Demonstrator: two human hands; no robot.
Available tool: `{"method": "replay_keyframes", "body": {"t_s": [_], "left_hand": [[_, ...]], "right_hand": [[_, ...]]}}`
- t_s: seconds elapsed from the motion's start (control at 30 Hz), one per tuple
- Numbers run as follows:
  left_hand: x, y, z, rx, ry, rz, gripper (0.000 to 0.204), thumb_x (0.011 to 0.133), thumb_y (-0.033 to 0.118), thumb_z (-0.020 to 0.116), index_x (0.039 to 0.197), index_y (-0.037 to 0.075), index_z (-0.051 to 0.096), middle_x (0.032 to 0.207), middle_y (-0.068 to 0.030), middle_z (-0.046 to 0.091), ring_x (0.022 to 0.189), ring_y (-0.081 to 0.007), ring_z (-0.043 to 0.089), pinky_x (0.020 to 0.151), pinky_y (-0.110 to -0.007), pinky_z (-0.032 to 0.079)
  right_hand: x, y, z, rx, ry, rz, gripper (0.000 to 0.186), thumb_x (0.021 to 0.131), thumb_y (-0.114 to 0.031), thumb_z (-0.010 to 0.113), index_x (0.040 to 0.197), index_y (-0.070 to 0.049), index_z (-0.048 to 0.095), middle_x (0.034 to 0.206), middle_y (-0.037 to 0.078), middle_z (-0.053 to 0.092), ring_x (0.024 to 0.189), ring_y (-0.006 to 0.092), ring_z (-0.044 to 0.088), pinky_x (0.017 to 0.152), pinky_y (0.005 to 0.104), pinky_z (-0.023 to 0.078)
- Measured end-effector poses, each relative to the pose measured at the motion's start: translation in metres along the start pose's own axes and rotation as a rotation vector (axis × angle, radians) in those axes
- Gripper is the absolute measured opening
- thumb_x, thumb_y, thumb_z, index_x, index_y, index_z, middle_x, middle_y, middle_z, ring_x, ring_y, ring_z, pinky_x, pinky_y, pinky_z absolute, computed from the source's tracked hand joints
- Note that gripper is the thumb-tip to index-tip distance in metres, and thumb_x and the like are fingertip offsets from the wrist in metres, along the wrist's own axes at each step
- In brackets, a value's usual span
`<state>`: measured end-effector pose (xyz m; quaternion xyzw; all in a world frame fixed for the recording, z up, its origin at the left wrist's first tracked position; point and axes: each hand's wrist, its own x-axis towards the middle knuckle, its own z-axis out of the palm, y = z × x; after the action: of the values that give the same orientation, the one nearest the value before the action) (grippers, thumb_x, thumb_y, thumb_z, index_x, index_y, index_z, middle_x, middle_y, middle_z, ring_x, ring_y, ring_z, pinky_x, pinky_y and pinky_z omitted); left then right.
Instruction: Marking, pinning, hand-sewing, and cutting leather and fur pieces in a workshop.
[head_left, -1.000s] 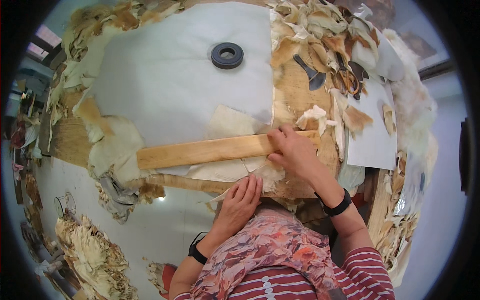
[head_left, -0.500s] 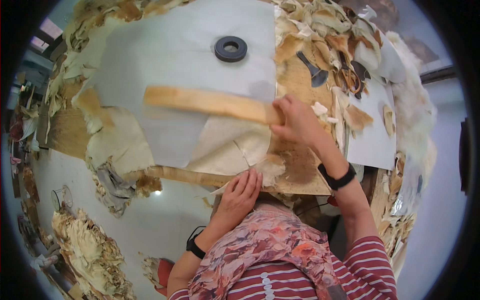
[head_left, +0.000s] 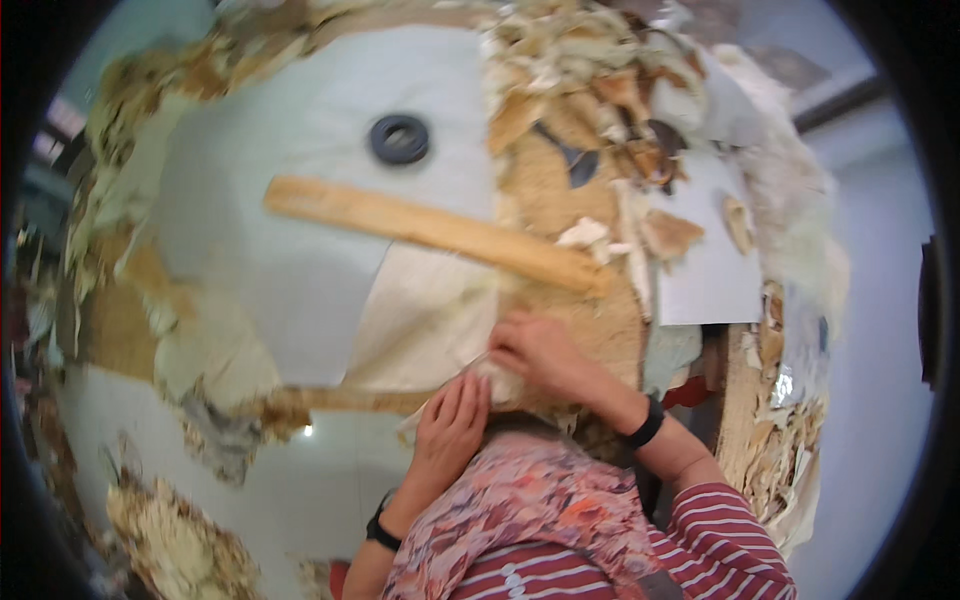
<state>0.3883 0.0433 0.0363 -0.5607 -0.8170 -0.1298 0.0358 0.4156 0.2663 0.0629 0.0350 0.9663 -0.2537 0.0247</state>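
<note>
A long pale wooden slat [head_left: 440, 232] lies slanted across the grey board [head_left: 300, 130], free of both hands. Nearer to me lies a cream sheet [head_left: 425, 320]. My right hand [head_left: 535, 352] is at the sheet's near right corner, its fingers curled and pinching the edge. Just left of it, my left hand [head_left: 450, 435] rests flat on the sheet's near edge with straight fingers. Both wrists carry black bands.
A black ring [head_left: 398, 138] sits on the grey board beyond the slat. Torn brown and cream scraps [head_left: 590, 90] are heaped at the back right, along the left rim [head_left: 120, 290] and at the lower left [head_left: 180, 540]. A white sheet [head_left: 705, 270] lies to the right.
My right hand lifted the wooden slat off the cream sheet, set it down farther away, let go and came back to the sheet's near edge. My left hand stayed at that edge.
</note>
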Motion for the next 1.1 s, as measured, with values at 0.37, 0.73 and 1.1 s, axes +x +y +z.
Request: {"method": "replay_keyframes", "body": {"t_s": [0.37,0.73,1.1], "left_hand": [[0.002,0.002,0.007,0.077,0.119,-0.019,0.04,0.089,0.018,0.064,0.127,0.007,0.061,0.132,-0.0106,0.058,0.121,-0.0244,0.055,0.097,-0.039,0.044],[-0.005,0.013,0.01,0.044,0.144,-0.109,0.035,0.092,0.014,0.059,0.125,0.006,0.062,0.128,-0.0121,0.06,0.119,-0.0263,0.056,0.097,-0.039,0.043],[0.008,0.023,-0.002,-0.006,0.012,-0.232,0.054,0.084,0.027,0.071,0.135,0.014,0.058,0.134,-0.0124,0.054,0.123,-0.0274,0.052,0.101,-0.042,0.042]], "right_hand": [[0.013,0.091,-0.131,0.234,-0.049,0.109,0.02,0.088,-0.024,0.068,0.102,-0.011,0.073,0.084,0.007,0.073,0.077,0.0144,0.068,0.072,0.03,0.053],[0.094,0.318,-0.256,-0.811,0.59,0.404,0.018,0.082,-0.007,0.056,0.091,-0.005,0.071,0.097,0.02,0.067,0.093,0.0405,0.065,0.084,0.0463,0.053],[0.114,0.382,-0.269,-0.898,0.356,0.331,0.015,0.086,-0.013,0.049,0.088,-0.005,0.062,0.093,0.022,0.065,0.093,0.0393,0.064,0.079,0.0503,0.049]]}}
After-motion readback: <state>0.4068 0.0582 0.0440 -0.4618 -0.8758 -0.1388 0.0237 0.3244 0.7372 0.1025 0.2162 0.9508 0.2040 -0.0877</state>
